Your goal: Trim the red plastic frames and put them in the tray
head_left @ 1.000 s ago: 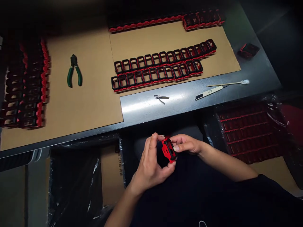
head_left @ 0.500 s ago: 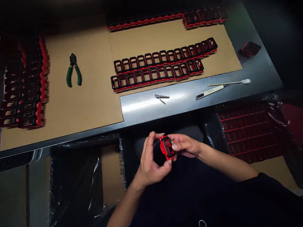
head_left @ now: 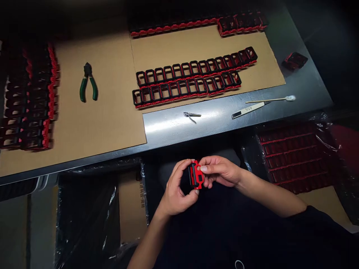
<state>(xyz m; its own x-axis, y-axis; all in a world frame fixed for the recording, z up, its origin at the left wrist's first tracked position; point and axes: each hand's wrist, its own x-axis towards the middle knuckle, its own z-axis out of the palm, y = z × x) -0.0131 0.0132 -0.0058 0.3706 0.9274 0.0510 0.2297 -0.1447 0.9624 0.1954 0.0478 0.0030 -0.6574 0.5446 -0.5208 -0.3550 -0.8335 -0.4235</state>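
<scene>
Both hands hold one small red and black plastic frame over my lap, below the table's front edge. My left hand cups it from the left, thumb under it and fingers curled over its top. From the right, my right hand pinches it with thumb and fingertips. The piece is turned so its red side faces me.
Two rows of similar frames lie on cardboard on the metal table. More frames are stacked at far left and along the back. Green pliers, tweezers, a swab and a boxed batch are nearby.
The frame has been turned in my hands, from showing its black opening to showing its red side. Both hands have shifted slightly up and closer together.
</scene>
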